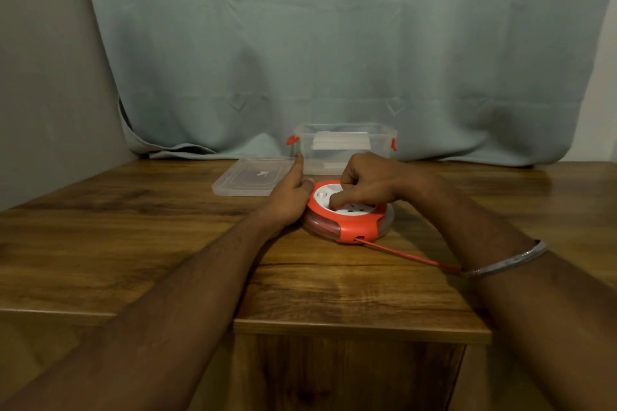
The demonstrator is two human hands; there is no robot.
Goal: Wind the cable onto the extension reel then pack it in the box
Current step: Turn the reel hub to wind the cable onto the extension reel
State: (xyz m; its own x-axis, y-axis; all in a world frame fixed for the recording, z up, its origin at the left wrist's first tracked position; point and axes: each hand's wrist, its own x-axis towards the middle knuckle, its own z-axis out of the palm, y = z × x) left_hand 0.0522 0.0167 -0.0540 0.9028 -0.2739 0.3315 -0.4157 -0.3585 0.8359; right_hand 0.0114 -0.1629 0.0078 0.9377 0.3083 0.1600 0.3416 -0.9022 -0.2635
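A round red and white extension reel [347,222] lies flat on the wooden table [167,227]. My left hand [292,193] presses against the reel's left side, index finger stretched out. My right hand [364,182] rests on the white socket face, fingers curled, one finger pushed into the top. A red cable [410,255] runs from the reel's front outlet to the right and disappears under my right wrist. Behind the reel stands a clear plastic box [345,147] with red clips, open. Its clear lid [252,177] lies flat to the left of it.
A pale green curtain [334,43] hangs behind the table and bunches on its back edge. A grey wall is on the left. The table's near edge steps down to a lower shelf in front. A metal bangle [507,260] sits on my right forearm.
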